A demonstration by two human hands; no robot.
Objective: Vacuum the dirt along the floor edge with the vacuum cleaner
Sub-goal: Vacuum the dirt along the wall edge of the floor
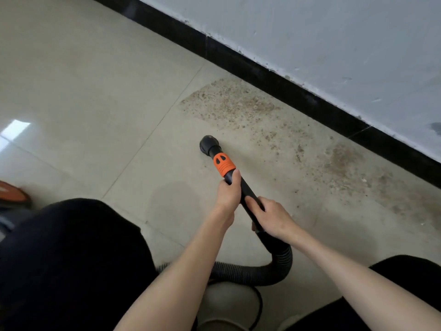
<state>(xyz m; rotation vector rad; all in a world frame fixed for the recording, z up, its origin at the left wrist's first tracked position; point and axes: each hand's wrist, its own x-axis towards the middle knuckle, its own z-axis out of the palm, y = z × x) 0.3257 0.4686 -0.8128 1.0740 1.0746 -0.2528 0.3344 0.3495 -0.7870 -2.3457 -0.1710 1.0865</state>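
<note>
While two hands grip one wand (245,194), nozzle (207,144) nears dirt (229,103).

1. The black baseboard (274,75) closes off the far side; the band of dirt (238,108) lies against it.
2. Left of the baseboard, bare floor tiles (83,80) lie open.
3. Nearer than the baseboard, the ribbed hose (269,268) loops across the floor between two dark-clothed knees (71,259).
</note>
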